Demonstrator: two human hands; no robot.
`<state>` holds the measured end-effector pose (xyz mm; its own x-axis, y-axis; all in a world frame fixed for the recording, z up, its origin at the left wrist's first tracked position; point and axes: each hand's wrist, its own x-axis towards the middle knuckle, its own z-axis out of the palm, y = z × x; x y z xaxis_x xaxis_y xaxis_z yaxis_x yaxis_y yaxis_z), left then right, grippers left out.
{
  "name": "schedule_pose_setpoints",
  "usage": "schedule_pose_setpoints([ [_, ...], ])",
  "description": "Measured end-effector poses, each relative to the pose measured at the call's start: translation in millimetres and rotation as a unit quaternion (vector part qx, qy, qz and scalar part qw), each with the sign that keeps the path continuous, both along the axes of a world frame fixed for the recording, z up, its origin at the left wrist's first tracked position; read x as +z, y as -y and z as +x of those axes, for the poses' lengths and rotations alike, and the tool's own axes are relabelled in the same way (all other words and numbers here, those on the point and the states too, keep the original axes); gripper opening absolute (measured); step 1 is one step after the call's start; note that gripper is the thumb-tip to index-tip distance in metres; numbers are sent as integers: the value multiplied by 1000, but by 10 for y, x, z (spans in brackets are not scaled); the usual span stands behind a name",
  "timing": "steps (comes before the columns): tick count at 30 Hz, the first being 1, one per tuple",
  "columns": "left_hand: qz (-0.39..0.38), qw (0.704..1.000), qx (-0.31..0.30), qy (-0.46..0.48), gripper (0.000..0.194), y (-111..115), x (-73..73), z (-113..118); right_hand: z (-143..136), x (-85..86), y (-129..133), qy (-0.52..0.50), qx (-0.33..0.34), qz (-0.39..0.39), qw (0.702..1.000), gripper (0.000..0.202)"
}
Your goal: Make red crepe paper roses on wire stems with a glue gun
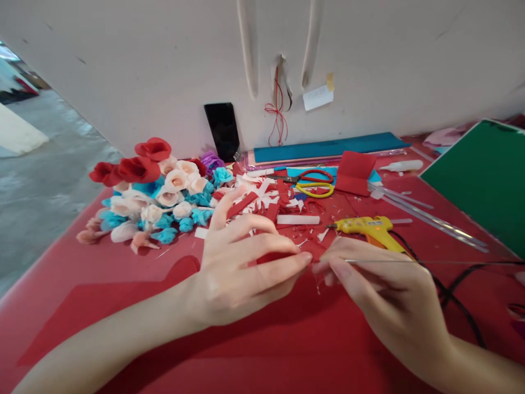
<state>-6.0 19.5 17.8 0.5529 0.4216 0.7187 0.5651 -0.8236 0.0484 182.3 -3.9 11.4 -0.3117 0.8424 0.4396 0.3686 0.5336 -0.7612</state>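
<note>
My left hand (250, 262) is at the middle of the view, its fingers reaching right and bent round a piece of red paper (314, 253) that shows beyond the fingertips. Close by on the right, my right hand (381, 295) pinches a thin metal rod (385, 261) that runs out to the right. The fingertips of both hands nearly meet at the red paper. Red paper sheets (77, 306) lie on the table under my left forearm. Just beyond my right hand rests a yellow glue gun (369, 227).
Paper flowers (164, 197) in red, white and blue are heaped at the left. Paper scraps (262, 191), scissors (314, 183) and a folded red paper (355, 172) lie behind the hands. A black phone (222, 131) leans on the wall. A green board (484, 180) stands right.
</note>
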Motion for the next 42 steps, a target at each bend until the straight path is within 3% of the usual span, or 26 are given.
schedule_pose_setpoints([
  [7, 17, 999, 27, -5, 13, 23, -9, 23, 7, 12, -19, 0, -9, 13, 1000, 20],
  [15, 49, 999, 18, -5, 12, 35, 56, 11, -16, -24, 18, -3, -13, 23, 1000, 23],
  [18, -28, 999, 21, 26, 15, 130, 50, 19, -26, -13, 9, -22, -10, 13, 1000, 21],
  [20, -94, 991, 65, 74, 16, 197, 5, 27, -28, 2, 8, -33, -8, 0, 999, 21],
  [24, -79, 986, 40, 141, 12, 210, -139, 9, -20, 16, 15, -40, -9, -21, 999, 23],
  [26, -63, 988, 11, 138, 18, 170, -170, -8, -19, 14, 7, -38, -19, -20, 999, 23],
  [29, -1, 992, -2, 124, 20, 121, -105, -13, -24, 11, -15, -46, -31, -11, 998, 22],
  [32, 1, 1000, 22, 19, 8, 93, 17, 2, -25, 7, -21, -53, -27, -9, 998, 23],
  [34, 1, 999, 33, 40, 10, 71, 59, 14, -23, 2, -13, -51, -24, -13, 998, 23],
  [39, -26, 998, 28, 46, 1, 31, 15, 37, -28, -19, -5, -32, -14, 1, 999, 23],
  [42, -26, 999, 21, 43, 6, 22, -12, 47, -39, -36, -11, -18, -4, 16, 1000, 23],
])
